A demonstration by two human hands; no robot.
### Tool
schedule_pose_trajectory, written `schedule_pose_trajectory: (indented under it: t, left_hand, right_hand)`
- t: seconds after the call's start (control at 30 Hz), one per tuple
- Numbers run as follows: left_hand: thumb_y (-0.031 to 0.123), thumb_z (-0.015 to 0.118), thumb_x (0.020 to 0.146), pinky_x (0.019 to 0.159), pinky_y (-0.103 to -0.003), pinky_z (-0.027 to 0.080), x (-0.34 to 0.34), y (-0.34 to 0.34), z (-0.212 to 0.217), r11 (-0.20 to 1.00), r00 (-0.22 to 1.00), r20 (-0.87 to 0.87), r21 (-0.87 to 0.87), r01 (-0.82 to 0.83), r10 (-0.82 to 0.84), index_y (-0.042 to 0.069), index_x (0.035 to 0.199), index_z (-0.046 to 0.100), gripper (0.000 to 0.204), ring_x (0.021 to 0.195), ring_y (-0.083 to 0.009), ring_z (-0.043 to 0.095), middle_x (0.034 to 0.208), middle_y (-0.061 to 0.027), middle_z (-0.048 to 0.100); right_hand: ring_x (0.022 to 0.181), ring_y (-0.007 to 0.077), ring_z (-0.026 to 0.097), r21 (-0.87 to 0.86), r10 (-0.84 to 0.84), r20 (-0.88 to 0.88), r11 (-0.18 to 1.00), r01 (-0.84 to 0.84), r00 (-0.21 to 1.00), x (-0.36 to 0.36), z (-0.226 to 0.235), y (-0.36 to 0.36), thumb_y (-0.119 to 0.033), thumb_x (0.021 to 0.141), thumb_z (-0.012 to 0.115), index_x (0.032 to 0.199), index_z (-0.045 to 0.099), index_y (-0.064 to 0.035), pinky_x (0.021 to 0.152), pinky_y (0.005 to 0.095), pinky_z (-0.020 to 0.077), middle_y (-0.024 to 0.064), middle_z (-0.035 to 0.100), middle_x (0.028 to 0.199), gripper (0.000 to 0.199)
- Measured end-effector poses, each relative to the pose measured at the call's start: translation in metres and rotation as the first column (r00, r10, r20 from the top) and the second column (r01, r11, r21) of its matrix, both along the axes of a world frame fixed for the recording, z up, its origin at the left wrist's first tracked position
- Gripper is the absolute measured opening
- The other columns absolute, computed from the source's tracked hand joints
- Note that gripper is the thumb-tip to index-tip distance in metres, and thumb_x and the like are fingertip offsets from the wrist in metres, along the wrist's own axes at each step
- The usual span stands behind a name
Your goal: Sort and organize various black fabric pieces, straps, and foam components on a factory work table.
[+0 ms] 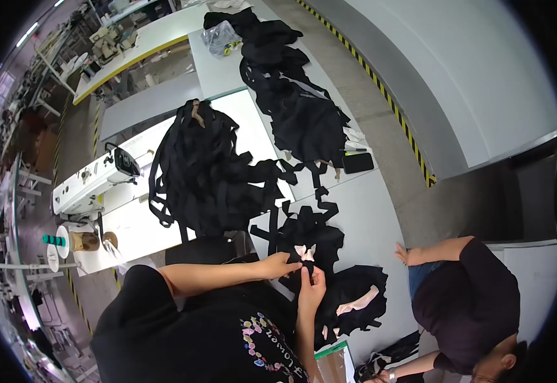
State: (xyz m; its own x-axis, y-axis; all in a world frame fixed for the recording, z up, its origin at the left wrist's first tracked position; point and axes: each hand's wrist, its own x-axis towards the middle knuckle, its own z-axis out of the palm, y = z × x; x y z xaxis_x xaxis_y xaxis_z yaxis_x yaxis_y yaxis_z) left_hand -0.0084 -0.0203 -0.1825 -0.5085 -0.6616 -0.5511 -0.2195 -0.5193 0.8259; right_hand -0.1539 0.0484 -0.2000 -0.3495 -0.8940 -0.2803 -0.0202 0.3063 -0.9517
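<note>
My left hand [277, 265] and my right hand [312, 290] meet at the near part of the table, both closed with fingertips pinching a small piece of black fabric [308, 263]. A pale, cream-coloured bit [304, 251] shows just beyond my fingers; whether it belongs to the held piece I cannot tell. Black cut pieces [320, 237] lie under and beyond my hands. To the right of my right hand rests another black fabric piece [371, 281] with a pale strip [358, 301] on it.
A big heap of black fabric strips [208, 172] covers the table ahead-left, beside a white sewing machine [93, 182]. Farther off lie stacked black pieces [304, 121], a dark phone [358, 164] and a clear plastic bag [220, 38]. A co-worker [470, 300] is at the right.
</note>
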Motion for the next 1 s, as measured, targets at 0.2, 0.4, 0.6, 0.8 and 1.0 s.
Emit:
schedule_pose_trajectory:
  t: [0.2, 0.4, 0.6, 0.8, 1.0]
  left_hand:
    - [0.039, 0.051, 0.095, 0.056, -0.027, 0.041, 0.014, 0.009, -0.02, 0.994, 0.992, 0.074, -0.029, 0.108, -0.105, 0.003, 0.075, 0.058, 0.042, 0.059, -0.0122, 0.051, 0.065, -0.004, 0.057]
    - [0.044, 0.043, 0.096, 0.056, -0.027, 0.041, 0.006, 0.008, -0.033, 0.992, 0.993, -0.009, 0.051, 0.119, -0.119, 0.001, 0.075, 0.063, 0.052, 0.056, -0.013, 0.05, 0.062, -0.0037, 0.058]
    - [0.038, 0.041, 0.099, 0.063, -0.024, 0.041, -0.003, 0.008, -0.033, 0.992, 0.998, -0.056, 0.128, 0.005, 0.002, 0.002, 0.095, 0.065, 0.043, 0.066, -0.0112, 0.049, 0.07, -0.0009, 0.057]
    - [0.034, 0.041, 0.1, 0.07, -0.023, 0.04, -0.002, 0.004, -0.02, 0.994, 0.979, -0.171, 0.012, -0.111, 0.112, 0.008, 0.107, 0.064, 0.035, 0.078, -0.0098, 0.05, 0.083, 0.0007, 0.058]
    - [0.043, 0.046, 0.096, 0.055, -0.023, 0.035, -0.005, 0.0, -0.024, 0.863, 0.974, -0.124, 0.494, -0.107, 0.191, 0.008, 0.092, 0.059, 0.038, 0.065, -0.0089, 0.044, 0.074, 0.0012, 0.054]
  right_hand:
    - [0.067, 0.0049, 0.048, 0.1, 0.119, 0.064, 0.987, -0.125, 0.991, 0.002, -0.007, -0.001, -0.016, 0.088, 0.065, 0.083, 0.06, -0.0008, 0.061, 0.0212, 0.0386, -0.0025, 0.057, 0.073, 0.017]
    - [0.066, 0.0059, 0.043, 0.052, 0.021, -0.028, 0.998, -0.02, 0.999, -0.004, -0.012, 0.002, -0.015, 0.087, 0.065, 0.079, 0.059, 0.0008, 0.058, 0.0214, 0.0341, -0.0029, 0.05, 0.071, 0.018]
    - [0.069, 0.0024, 0.045, 0.04, -0.119, 0.335, 0.993, 0.112, 0.935, -0.011, -0.005, 0.003, -0.014, 0.092, 0.057, 0.088, 0.057, -0.0052, 0.063, 0.017, 0.0347, -0.0044, 0.054, 0.078, 0.009]
    - [0.08, 0.0081, 0.055, 0.101, -0.193, 0.523, 0.981, 0.164, 0.83, -0.007, 0.013, -0.002, -0.012, 0.094, 0.053, 0.107, 0.055, -0.0024, 0.075, 0.0206, 0.0431, -0.0008, 0.06, 0.09, 0.016]
    - [0.085, 0.0104, 0.057, 0.08, 0.042, 0.501, 0.992, -0.094, 0.864, -0.004, 0.014, 0.003, -0.015, 0.096, 0.051, 0.103, 0.058, 0.0, 0.077, 0.0226, 0.045, 0.0039, 0.062, 0.094, 0.018]
